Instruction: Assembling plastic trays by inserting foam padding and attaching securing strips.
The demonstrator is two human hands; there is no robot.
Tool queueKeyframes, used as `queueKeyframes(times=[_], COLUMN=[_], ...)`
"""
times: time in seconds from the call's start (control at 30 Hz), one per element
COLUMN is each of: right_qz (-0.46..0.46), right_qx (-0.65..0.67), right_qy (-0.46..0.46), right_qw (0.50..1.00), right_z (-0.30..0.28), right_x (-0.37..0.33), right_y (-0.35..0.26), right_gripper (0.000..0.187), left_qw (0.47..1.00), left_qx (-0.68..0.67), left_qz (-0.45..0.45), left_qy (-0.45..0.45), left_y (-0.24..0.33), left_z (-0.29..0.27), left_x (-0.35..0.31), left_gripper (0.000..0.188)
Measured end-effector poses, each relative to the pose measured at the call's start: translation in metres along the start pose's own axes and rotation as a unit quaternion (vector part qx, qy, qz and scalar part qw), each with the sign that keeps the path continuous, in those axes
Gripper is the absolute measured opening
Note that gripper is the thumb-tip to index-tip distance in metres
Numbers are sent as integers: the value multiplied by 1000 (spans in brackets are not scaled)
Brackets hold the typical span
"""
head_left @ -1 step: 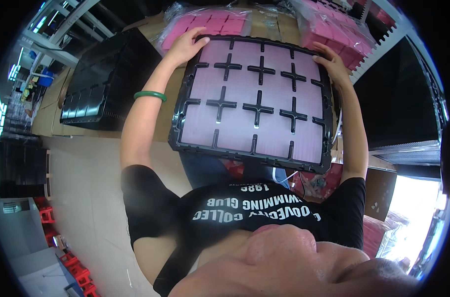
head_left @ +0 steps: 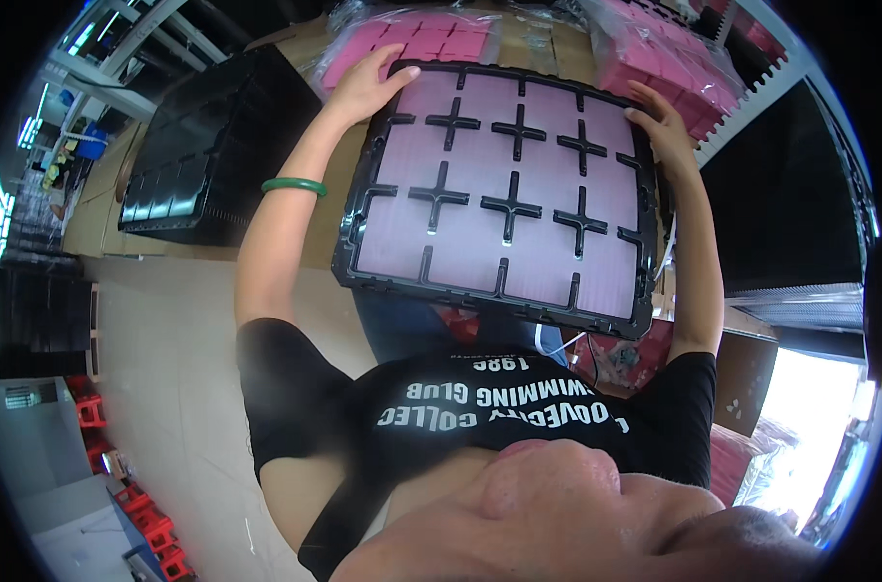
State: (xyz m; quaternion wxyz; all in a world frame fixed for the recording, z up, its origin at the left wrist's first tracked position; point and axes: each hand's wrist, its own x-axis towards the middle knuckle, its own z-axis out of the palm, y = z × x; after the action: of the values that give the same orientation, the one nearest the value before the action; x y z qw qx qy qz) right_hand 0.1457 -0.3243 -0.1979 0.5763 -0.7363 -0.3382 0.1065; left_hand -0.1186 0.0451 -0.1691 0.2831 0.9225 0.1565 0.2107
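In front of me is a black plastic tray (head_left: 509,208) with cross-shaped ridges. Flat, pale pink-lilac surfaces (head_left: 465,254) fill the spaces between the ridges. My left hand (head_left: 368,85) is at the tray's far left corner, thumb against the rim and index finger stretched out past the edge. At the far right corner, my right hand (head_left: 666,133) has its thumb near the rim and its fingers apart along the outside. Neither hand visibly wraps around the tray. What lies under the tray is mostly hidden.
A stack of black trays (head_left: 208,150) stands to the left on cardboard (head_left: 92,209). Pink blocks in clear plastic (head_left: 417,44) and more wrapped pink blocks (head_left: 659,63) lie beyond the tray. On the right runs a toothed white rail (head_left: 751,107). Red stools (head_left: 155,533) stand at lower left.
The tray and both hands appear slightly shifted right and up, along with part of the background. The hands stay at the same two corners.
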Motion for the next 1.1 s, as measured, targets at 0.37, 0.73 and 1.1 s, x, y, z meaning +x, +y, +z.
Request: queueKeyframes(times=[0.37, 0.73, 1.1], right_qz=[-198, -174, -156], right_qx=[-211, -129, -119], right_qy=[-57, 90, 41], right_qw=[956, 972, 980], right_z=[32, 53, 41], right_x=[-227, -243, -242], right_y=[-93, -85, -87], right_gripper=[81, 93, 98], left_qw=[963, 955, 953], left_qx=[156, 62, 5], left_qz=[218, 252, 260], left_qy=[-39, 141, 157], left_y=[92, 69, 70], left_z=[-39, -11, 4], left_x=[-241, -248, -229], left_gripper=[44, 55, 72])
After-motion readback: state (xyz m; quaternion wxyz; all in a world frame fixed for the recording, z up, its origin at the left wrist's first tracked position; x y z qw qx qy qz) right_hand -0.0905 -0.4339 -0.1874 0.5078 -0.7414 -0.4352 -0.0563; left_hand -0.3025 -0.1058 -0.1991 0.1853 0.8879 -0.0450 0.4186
